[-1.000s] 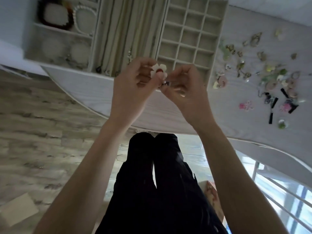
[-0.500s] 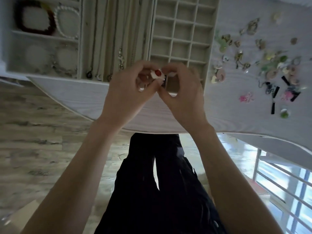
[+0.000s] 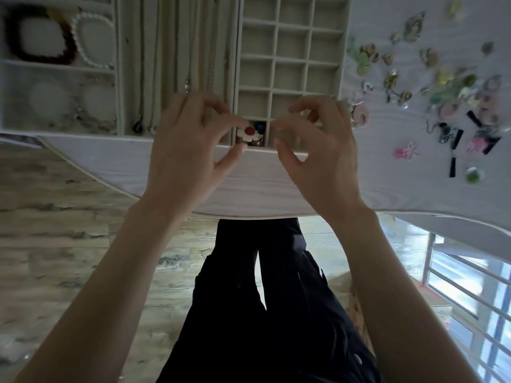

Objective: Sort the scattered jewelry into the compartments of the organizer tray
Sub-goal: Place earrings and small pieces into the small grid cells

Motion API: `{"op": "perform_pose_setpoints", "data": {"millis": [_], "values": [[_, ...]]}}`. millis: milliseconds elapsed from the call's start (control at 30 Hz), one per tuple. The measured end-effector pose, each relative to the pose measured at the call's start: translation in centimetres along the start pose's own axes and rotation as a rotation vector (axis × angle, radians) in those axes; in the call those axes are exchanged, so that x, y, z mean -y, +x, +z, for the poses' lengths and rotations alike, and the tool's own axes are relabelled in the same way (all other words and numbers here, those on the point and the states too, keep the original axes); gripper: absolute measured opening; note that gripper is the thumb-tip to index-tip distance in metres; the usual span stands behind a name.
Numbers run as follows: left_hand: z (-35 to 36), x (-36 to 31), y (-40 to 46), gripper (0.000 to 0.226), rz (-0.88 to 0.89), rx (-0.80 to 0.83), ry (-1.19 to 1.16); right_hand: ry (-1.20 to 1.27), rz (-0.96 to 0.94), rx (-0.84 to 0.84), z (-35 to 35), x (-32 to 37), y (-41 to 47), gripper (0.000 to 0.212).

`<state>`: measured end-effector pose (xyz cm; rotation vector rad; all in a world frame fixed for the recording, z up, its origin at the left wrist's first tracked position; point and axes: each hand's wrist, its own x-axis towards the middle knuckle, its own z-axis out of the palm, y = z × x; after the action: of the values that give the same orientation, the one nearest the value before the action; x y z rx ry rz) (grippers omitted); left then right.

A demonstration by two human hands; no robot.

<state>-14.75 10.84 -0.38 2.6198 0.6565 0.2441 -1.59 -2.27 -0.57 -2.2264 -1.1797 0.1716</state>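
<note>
A person's left hand is pinching a white flower-shaped earring with a red centre over the nearest corner cell of the beige gridded organizer tray. Beside it, the right hand is curling its fingers around nothing visible. Dark and blue pieces are half hiding in the cell behind the flower. To the right hand's far side, scattered jewelry is blurring together.

- The organizer tray lies on the table, near its front edge.
- Bracelets lie in the tray's left compartments.
- Necklaces lie in its middle channels.
- Scattered jewelry lies on the table, right of the tray.
- Both hands hover over the tray's front edge.
</note>
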Motion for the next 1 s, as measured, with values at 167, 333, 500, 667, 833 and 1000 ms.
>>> {"op": "perform_pose_setpoints", "data": {"millis": [167, 333, 500, 667, 833, 1000], "values": [[0.4, 0.2, 0.4, 0.020, 0.059, 0.002, 0.047, -0.005, -0.028, 0.049, 0.7, 0.1, -0.1, 0.014], [0.0, 1.0, 1.8, 0.023, 0.129, 0.085, 0.074, -0.016, -0.031, 0.058, 1.5, 0.3, -0.3, 0.012], [-0.5, 1.5, 3.1, 0.022, 0.250, 0.121, 0.144, -0.046, -0.047, 0.085, 1.7, 0.3, -0.3, 0.014], [-0.3, 0.8, 2.8, 0.023, 0.203, 0.095, 0.139, -0.014, 0.009, 0.048, 1.5, 0.2, -0.1, 0.013], [-0.4, 0.7, 3.0, 0.023, 0.221, 0.134, 0.132, 0.019, 0.065, -0.012, 1.4, 0.3, -0.7, 0.006], [-0.6, 0.6, 3.0, 0.026, 0.208, 0.135, 0.198, -0.062, 0.011, 0.016, 2.1, 0.7, -0.5, 0.011]]}}
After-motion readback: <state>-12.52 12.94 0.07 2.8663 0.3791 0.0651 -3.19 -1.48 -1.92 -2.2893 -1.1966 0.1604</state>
